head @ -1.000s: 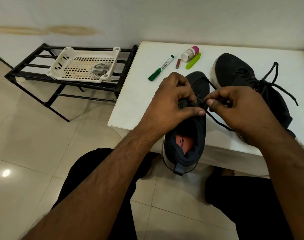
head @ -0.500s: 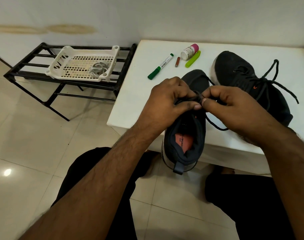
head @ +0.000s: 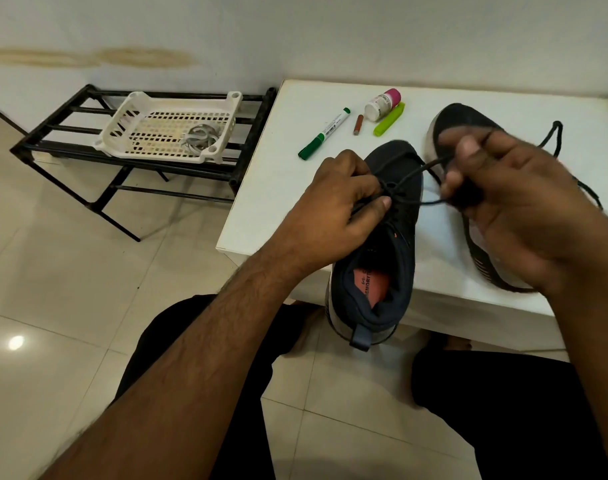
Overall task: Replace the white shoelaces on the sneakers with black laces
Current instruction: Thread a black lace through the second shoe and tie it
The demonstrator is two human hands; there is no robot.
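One view only is given, taken from a camera worn on the person's head. It is aimed forward and steeply down, so that both forearms are seen entering from the lower edge and the lap is caught at the bottom. The white table (head: 278, 188) is seen from above at close range, its near edge just past the knees. The wide angle is shown by the bowed lines of the wall and floor tiles. The black rack (head: 67, 147) is taken in at the left. No second view is supplied, so nothing is shared.
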